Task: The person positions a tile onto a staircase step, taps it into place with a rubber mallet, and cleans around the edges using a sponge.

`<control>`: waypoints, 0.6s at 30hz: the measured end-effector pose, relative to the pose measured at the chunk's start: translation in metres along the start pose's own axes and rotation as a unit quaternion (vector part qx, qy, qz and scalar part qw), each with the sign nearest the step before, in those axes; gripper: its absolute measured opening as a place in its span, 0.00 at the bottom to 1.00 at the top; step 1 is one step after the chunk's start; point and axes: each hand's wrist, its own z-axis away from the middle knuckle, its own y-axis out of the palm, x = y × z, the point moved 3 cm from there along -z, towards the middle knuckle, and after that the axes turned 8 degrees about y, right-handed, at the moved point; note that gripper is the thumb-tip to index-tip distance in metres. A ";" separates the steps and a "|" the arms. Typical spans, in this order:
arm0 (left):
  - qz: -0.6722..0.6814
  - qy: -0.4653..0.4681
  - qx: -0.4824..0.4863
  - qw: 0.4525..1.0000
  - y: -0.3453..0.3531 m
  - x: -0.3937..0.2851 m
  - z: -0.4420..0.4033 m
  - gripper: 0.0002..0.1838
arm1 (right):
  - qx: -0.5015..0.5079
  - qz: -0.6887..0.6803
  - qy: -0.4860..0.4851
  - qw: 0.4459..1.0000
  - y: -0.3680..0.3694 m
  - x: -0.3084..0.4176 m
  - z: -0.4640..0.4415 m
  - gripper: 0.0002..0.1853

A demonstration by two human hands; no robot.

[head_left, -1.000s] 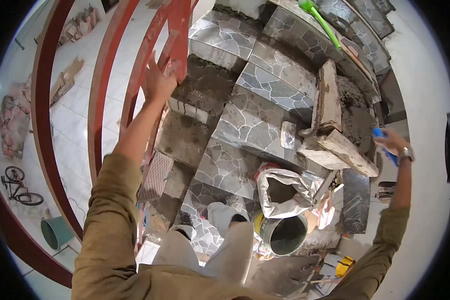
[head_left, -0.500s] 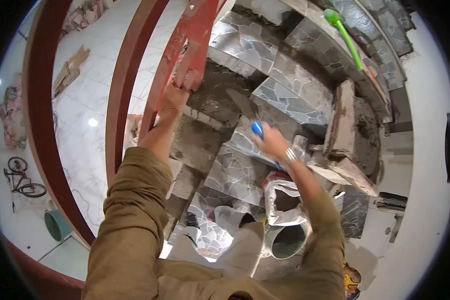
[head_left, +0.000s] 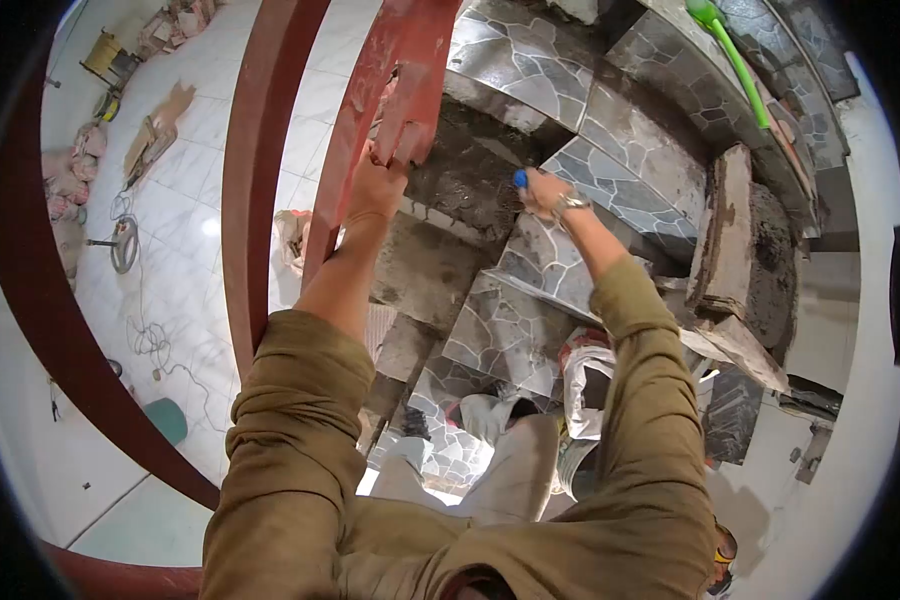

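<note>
My right hand is closed round the blue handle of a trowel. Its blade, blurred and hard to make out, points away over dark wet mortar spread on a stair step. At the left, my left hand grips the lower end of a red post, fingers partly hidden behind it. Stone-patterned tiles cover the step beside the mortar, just below my right hand.
Curved red beams rise at the left. A rough board borders more mortar at the right. Near my legs stands a white sack beside a bucket. A green long-handled tool rests at upper right.
My right hand has moved the trowel away from me, up to the mortar edge. My left hand keeps hold of the red post. The view has shifted a little.
</note>
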 end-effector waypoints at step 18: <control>-0.022 0.022 0.002 1.000 0.002 0.007 0.000 0.13 | 0.064 -0.072 0.030 0.995 0.019 0.015 0.018 0.20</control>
